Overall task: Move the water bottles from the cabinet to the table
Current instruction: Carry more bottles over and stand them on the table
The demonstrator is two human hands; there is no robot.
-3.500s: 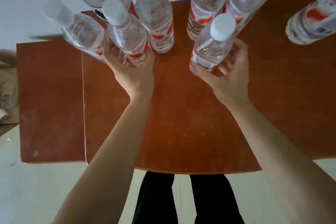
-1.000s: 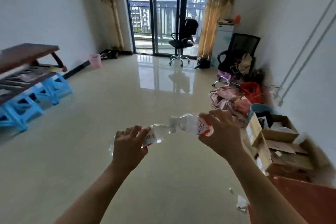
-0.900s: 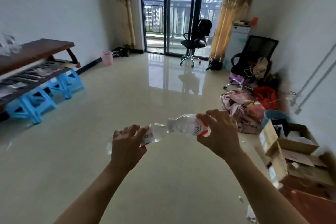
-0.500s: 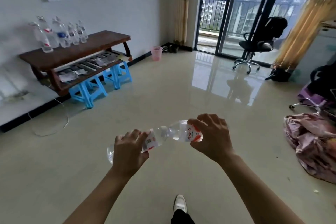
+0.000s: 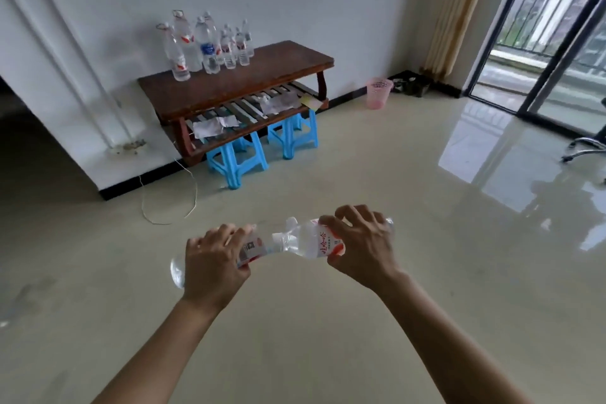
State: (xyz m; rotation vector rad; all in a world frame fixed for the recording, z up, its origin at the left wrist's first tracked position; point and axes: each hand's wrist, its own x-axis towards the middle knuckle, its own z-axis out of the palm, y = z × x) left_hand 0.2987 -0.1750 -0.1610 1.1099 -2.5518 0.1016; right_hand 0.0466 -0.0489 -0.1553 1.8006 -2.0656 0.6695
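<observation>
- Head view: left hand (image 5: 214, 267) is wrapped around 1 small water bottle (image 5: 252, 248), and right hand (image 5: 360, 244) is wrapped around a 2nd bottle (image 5: 314, 241); both lie sideways, ends meeting between the hands, probably so 2 travel in 1 trip.
- Well ahead of the left hand, more bottles (image 5: 203, 46) stand clustered at the far-left end of a wooden table (image 5: 262, 75), leaving bare top for these, I judge.
</observation>
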